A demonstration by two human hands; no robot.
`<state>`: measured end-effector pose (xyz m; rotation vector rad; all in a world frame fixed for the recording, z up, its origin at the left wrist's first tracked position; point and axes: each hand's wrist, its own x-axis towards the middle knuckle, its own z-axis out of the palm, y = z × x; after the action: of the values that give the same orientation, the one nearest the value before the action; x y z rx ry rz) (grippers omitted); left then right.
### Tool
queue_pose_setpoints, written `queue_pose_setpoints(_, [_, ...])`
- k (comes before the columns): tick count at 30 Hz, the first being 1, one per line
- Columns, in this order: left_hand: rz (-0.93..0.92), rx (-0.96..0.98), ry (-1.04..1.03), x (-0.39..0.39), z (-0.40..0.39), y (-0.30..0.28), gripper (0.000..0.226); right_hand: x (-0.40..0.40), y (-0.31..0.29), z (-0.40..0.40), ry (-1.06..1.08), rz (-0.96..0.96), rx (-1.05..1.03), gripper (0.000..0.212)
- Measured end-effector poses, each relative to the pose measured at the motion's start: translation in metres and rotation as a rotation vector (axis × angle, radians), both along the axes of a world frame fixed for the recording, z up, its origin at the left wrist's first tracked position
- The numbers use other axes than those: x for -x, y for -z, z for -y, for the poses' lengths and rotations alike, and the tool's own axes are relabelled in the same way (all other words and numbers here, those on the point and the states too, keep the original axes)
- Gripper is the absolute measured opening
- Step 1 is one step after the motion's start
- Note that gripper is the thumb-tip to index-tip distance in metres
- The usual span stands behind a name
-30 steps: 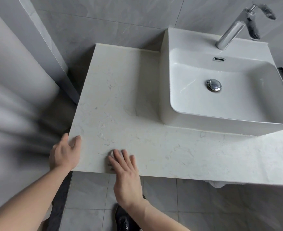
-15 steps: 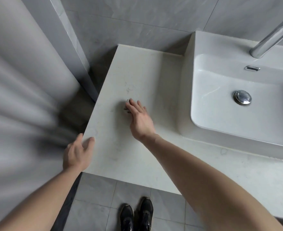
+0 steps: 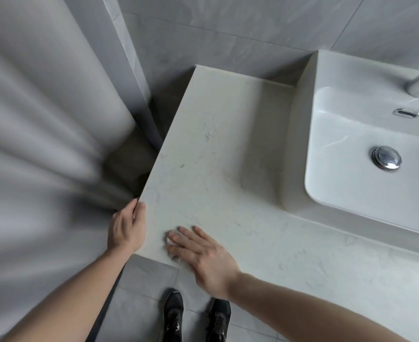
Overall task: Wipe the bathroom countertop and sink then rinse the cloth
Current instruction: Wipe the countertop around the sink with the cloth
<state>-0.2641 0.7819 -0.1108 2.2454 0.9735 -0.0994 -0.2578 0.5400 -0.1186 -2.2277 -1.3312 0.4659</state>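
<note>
Sink (image 3: 366, 169) on countertop (image 3: 228, 156), right of bare stretch.

My two forearms are bare, with no sleeve showing on either one up to the picture's lower edge. My left hand (image 3: 127, 229) and my right hand (image 3: 203, 257) are bare too: I see no glove, ring, watch or band on the parts in view. Below them, on my feet, I wear a pair of black lace-up shoes (image 3: 196, 317) with small white marks near the laces.
</note>
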Motion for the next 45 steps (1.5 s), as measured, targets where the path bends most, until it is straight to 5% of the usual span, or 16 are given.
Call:
queue_pose_setpoints(3, [0.049, 0.033, -0.01, 0.0, -0.003, 0.002, 0.049, 0.0, -0.001, 0.002, 0.003, -0.063, -0.044, 0.079])
queue_pose_setpoints(8, [0.14, 0.117, -0.044, 0.003, -0.011, 0.01, 0.06, -0.063, -0.015, -0.032, 0.331, -0.097, -0.189, 0.069])
queue_pose_setpoints(14, [0.167, 0.315, -0.127, 0.004, -0.022, 0.019, 0.045, -0.158, -0.009, -0.113, 0.521, 0.03, -0.009, 0.056])
queue_pose_setpoints(17, [0.128, 0.473, -0.195, 0.001, -0.027, 0.022, 0.036, -0.133, 0.001, -0.125, 0.44, 0.17, 0.034, 0.054])
queue_pose_setpoints(22, [0.067, 0.91, -0.643, -0.006, -0.033, 0.021, 0.035, -0.045, -0.005, -0.114, 0.262, 0.082, -0.007, 0.07])
queue_pose_setpoints(26, [-0.026, 1.023, -0.638, -0.008, -0.037, 0.02, 0.035, 0.017, 0.0, -0.096, 0.203, 0.023, -0.031, 0.076])
queue_pose_setpoints(32, [-0.073, 0.922, -0.546, -0.013, -0.046, 0.02, 0.03, 0.023, -0.009, -0.075, 0.158, -0.101, -0.113, 0.065])
queue_pose_setpoints(38, [0.064, 0.728, -0.255, -0.054, -0.046, 0.002, 0.022, -0.097, -0.022, -0.073, 0.727, -0.019, -0.29, 0.044])
queue_pose_setpoints(42, [0.094, 0.55, -0.014, -0.097, -0.039, -0.005, 0.046, -0.194, -0.019, -0.065, 0.94, 0.031, -0.154, 0.047])
queue_pose_setpoints(45, [0.106, 0.442, 0.059, -0.127, -0.03, -0.006, 0.042, -0.21, -0.011, -0.057, 0.89, 0.151, 0.002, 0.052])
